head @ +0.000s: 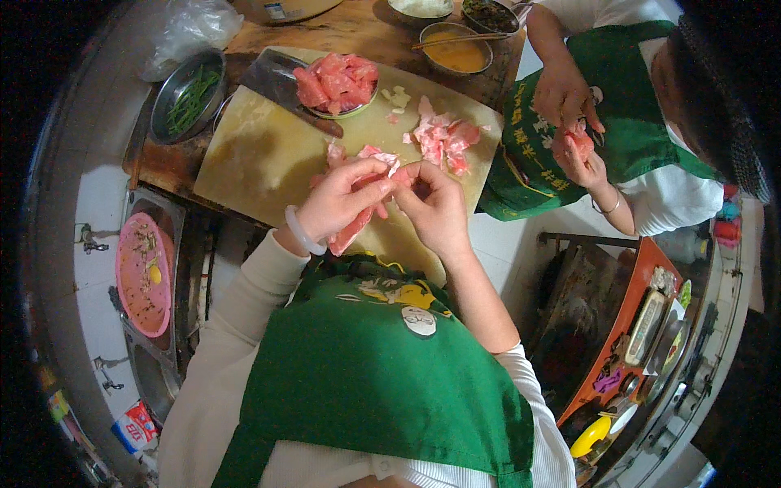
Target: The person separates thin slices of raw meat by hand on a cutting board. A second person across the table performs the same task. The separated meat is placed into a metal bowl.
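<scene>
My left hand (346,196) holds a pink pomelo segment (352,233) over the near part of the cutting board (244,155). The thumb and index finger of my right hand (436,204) pinch pale membrane at the segment's upper right end. More peeled-off membrane and pink scraps (335,155) lie just beyond my left hand, partly hidden by it. A larger heap of membrane (444,137) lies to the right on the board. Farther back, peeled pink flesh (337,79) is piled in a round dish (357,110), beside a broad cleaver (274,79).
A co-worker's hands (573,131) hold another pink piece at the right. Behind the board stand a bowl of orange liquid (457,55) with chopsticks (451,39) and other bowls. A metal bowl of green strips (192,100) is at left, above a sink with a pink basin (143,274).
</scene>
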`<state>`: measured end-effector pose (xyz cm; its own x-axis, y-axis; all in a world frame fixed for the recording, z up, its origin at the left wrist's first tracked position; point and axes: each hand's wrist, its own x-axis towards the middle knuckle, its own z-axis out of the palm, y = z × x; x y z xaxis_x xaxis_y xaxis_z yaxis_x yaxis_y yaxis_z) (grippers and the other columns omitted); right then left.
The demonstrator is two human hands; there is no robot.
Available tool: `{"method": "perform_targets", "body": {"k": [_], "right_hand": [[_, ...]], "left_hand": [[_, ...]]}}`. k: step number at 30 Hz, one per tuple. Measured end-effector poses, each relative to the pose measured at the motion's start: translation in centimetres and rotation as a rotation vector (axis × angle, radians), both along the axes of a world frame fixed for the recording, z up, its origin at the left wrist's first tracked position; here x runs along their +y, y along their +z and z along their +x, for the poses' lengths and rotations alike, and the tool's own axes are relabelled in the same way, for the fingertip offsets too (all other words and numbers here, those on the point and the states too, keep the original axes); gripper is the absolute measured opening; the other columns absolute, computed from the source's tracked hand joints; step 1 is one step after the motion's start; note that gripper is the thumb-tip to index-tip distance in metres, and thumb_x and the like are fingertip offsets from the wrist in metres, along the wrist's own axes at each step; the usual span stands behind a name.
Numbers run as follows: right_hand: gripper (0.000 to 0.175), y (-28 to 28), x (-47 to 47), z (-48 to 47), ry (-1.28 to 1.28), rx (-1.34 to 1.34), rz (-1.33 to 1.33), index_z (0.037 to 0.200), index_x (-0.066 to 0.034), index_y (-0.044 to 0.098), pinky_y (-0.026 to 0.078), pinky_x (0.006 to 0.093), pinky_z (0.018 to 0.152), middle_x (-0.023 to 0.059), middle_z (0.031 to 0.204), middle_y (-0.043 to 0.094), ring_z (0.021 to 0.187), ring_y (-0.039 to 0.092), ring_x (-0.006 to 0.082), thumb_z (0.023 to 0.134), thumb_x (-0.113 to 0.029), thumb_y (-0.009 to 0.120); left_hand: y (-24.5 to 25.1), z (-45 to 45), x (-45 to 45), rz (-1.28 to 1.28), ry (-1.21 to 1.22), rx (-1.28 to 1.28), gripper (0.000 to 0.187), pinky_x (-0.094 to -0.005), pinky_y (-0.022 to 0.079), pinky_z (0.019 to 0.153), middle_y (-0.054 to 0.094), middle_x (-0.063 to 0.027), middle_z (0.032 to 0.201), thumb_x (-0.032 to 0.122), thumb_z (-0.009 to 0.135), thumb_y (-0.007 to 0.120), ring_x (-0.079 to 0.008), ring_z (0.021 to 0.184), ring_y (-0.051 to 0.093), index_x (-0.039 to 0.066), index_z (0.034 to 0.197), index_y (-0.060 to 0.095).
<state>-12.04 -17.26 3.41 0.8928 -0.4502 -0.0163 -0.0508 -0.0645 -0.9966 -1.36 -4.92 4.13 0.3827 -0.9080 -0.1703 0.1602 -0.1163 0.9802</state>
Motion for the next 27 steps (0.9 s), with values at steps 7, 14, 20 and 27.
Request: {"method": "perform_targets", "body": {"k": [7, 14, 20, 27], "right_hand": [[0.008, -0.5, -0.1, -0.2, 0.015, -0.026, 0.173, 0.088, -0.0014, 0.055, 0.040, 0.0188, 0.057, 0.0003, 0.073, 0.056, 0.063, 0.049, 0.0056, 0.084, -0.008, 0.056], [0.006, -1.4, 0.5, 0.1, -0.025, -0.065, 0.719, 0.085, -0.0035, 0.051, 0.040, 0.0207, 0.054, 0.0011, 0.071, 0.053, 0.059, 0.049, 0.0085, 0.085, -0.009, 0.054], [0.008, -1.2, 0.4, 0.4, -0.103, -0.103, 0.739, 0.089, -0.0021, 0.051, 0.041, 0.0208, 0.054, 0.0022, 0.072, 0.055, 0.061, 0.052, 0.0095, 0.086, -0.009, 0.054], [0.011, -1.6, 0.3, 0.8, -0.033, -0.073, 0.506, 0.089, -0.0020, 0.053, 0.045, 0.0207, 0.059, 0.0013, 0.072, 0.055, 0.063, 0.055, 0.0089, 0.086, -0.012, 0.056]], "left_hand": [[-1.0, 0.3, 0.4, -0.031, 0.019, 0.239, 0.016, -0.0222, 0.044, 0.052, 0.055, -0.0063, 0.080, 0.013, 0.092, 0.040, -0.0112, 0.062, 0.056, 0.002, 0.097, 0.051], [-2.1, -0.4, 0.4, -0.166, 0.134, 0.694, 0.026, -0.0241, 0.043, 0.051, 0.055, -0.0063, 0.080, 0.028, 0.090, 0.040, -0.0122, 0.065, 0.053, 0.006, 0.100, 0.050], [-2.5, -0.5, 0.2, -0.094, 0.216, 0.474, 0.023, -0.0249, 0.050, 0.056, 0.056, -0.0076, 0.088, 0.022, 0.092, 0.041, -0.0135, 0.070, 0.057, 0.006, 0.107, 0.048], [-2.1, -0.9, 0.0, -0.151, 0.260, 0.526, 0.024, -0.0260, 0.049, 0.063, 0.054, -0.0069, 0.095, 0.025, 0.095, 0.035, -0.0144, 0.079, 0.057, 0.007, 0.110, 0.041]]}}
